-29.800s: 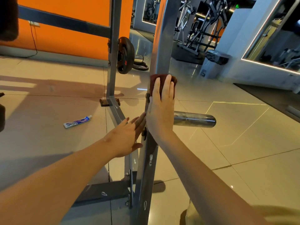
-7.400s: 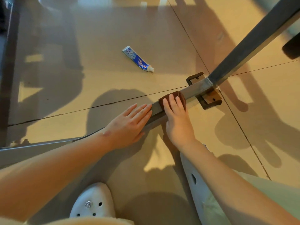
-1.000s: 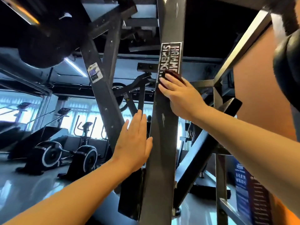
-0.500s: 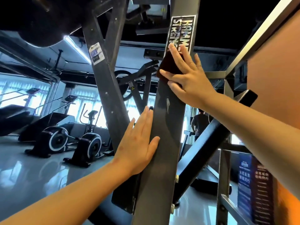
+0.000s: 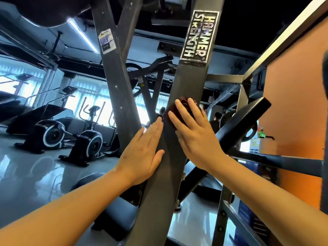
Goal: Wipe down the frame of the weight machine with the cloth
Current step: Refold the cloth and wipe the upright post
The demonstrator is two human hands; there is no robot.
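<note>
Scene: a person wipes a weight machine in a gym, seen from below along its frame.
Frame: a dark grey post tilts up through the middle of the view, with a "Hammer Strength" plate near its top.
Cloth: dark reddish-brown and bunched, it lies against the face of the post, well below the plate, under the fingers of the right hand.
Right grip: wide, with the fingers spread and nearly straight, pressing the cloth flat to the metal rather than curling round it.
Left grip: wide and holding nothing; the palm and straight fingers rest on the left edge of the same post, just below and beside the cloth.
Second post: it leans to the left of the first and bears a worn sticker.
Background: cross-trainers stand on a glossy floor before bright windows; an orange wall rises at right.
</note>
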